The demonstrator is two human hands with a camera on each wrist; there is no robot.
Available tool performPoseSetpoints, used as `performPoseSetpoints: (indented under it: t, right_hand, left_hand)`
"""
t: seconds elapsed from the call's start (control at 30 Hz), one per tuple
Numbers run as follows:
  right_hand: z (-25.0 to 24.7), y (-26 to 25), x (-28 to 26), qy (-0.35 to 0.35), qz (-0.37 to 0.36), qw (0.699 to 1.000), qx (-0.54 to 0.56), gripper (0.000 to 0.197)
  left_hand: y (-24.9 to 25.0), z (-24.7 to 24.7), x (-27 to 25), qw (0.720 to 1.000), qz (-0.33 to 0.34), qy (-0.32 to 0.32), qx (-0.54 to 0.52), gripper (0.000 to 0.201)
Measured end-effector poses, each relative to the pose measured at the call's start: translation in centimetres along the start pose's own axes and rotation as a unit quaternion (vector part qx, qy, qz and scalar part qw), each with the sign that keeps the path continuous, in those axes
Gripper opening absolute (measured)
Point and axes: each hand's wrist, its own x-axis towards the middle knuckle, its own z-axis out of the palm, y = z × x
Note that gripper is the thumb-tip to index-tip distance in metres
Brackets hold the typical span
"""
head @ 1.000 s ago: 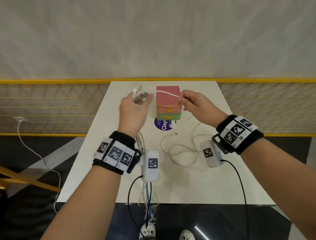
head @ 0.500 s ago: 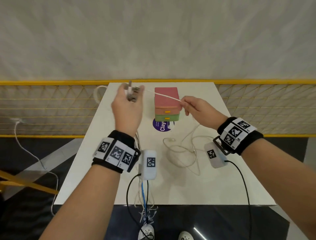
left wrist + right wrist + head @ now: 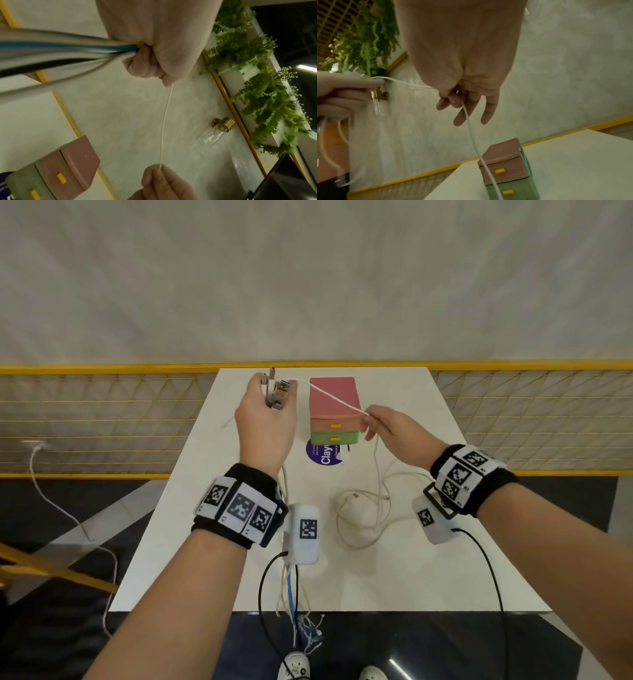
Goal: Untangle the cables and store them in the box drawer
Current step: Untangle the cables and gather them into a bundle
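Observation:
My left hand is raised over the table's far left and grips a bundle of cable ends, their plugs sticking up out of the fist. From it a thin white cable runs taut to my right hand, which pinches it between thumb and forefinger beside the drawer box. That box has a pink top drawer and a green lower one, both closed, with yellow handles. The rest of the white cable lies in loose loops on the table. In the left wrist view the bundle streams from my fist, and the white strand drops to my right fingers.
The white table has a purple round sticker in front of the box. Yellow mesh railing runs behind and beside it. Several cables hang off the near edge. Another white cable trails on the floor at left.
My left hand has drawn the bundle leftwards and away from the box, pulling the white cable taut. The right hand has dropped slightly, and the loops on the table have shifted.

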Motion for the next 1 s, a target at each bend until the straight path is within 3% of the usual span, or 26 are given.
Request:
performPoseSetpoints:
  t: [0.07, 0.13, 0.2, 0.27, 0.4, 0.47, 0.53, 0.63, 0.7, 0.77, 0.87, 0.93, 1.0]
  right_hand:
    - [0.5, -0.2, 0.0, 0.003, -0.012, 1.000, -0.001, 0.027]
    - [0.7, -1.8, 0.4, 0.011, -0.054, 0.998, 0.006, 0.025]
    - [0.6, -3.6, 0.8, 0.024, -0.099, 0.995, 0.010, 0.020]
    - [0.5, -4.1, 0.9, 0.032, -0.108, 0.993, 0.020, 0.021]
    - [1.5, 0.0, -0.6, -0.012, -0.021, 1.000, -0.014, 0.023]
    - [2.1, 2.0, -1.5, -0.021, 0.015, 0.999, -0.034, 0.024]
    - [2.0, 1.8, -1.5, 0.005, 0.010, 1.000, -0.029, 0.024]
    - [0.9, -1.4, -0.6, 0.057, -0.044, 0.997, -0.012, 0.021]
    - [-0.4, -3.8, -0.2, 0.093, -0.089, 0.992, 0.002, 0.020]
    - [-2.0, -5.7, -0.3, 0.126, -0.113, 0.985, -0.022, 0.019]
    - [-4.0, -6.5, -0.8, 0.135, -0.085, 0.981, -0.106, 0.016]
    - [-4.6, -6.2, -1.4, 0.108, -0.051, 0.980, -0.157, 0.016]
    - [-4.2, -6.0, -2.2, 0.052, -0.001, 0.992, -0.111, 0.019]
  left_hand:
    - [0.2, 0.2, -0.6, 0.997, 0.011, -0.069, -0.022, 0.038]
    - [0.4, 0.9, -1.4, 0.982, 0.045, -0.180, 0.015, 0.050]
    - [0.5, 1.7, -2.0, 0.970, 0.077, -0.217, 0.074, 0.029]
    - [0.9, 1.7, -1.8, 0.982, 0.073, -0.160, 0.068, 0.023]
    - [1.3, -0.5, 0.0, 0.998, 0.049, 0.039, -0.018, 0.020]
    - [1.1, -1.5, 0.8, 0.994, 0.058, 0.087, -0.032, 0.017]
    - [1.4, -1.4, 0.2, 0.996, 0.076, 0.028, -0.033, 0.028]
    - [1.3, 0.2, -1.6, 0.982, 0.081, -0.171, 0.019, 0.061]
    - [0.8, 1.1, -1.9, 0.966, 0.086, -0.232, 0.071, 0.046]
    - [0.4, 1.4, -1.7, 0.973, 0.085, -0.195, 0.092, 0.021]
    - [0.7, 0.7, -1.0, 0.993, 0.075, -0.078, 0.053, 0.018]
    - [1.0, -0.1, -0.5, 0.996, 0.081, -0.025, 0.014, 0.016]
    - [0.9, -0.7, 0.2, 0.996, 0.086, -0.005, -0.005, 0.017]
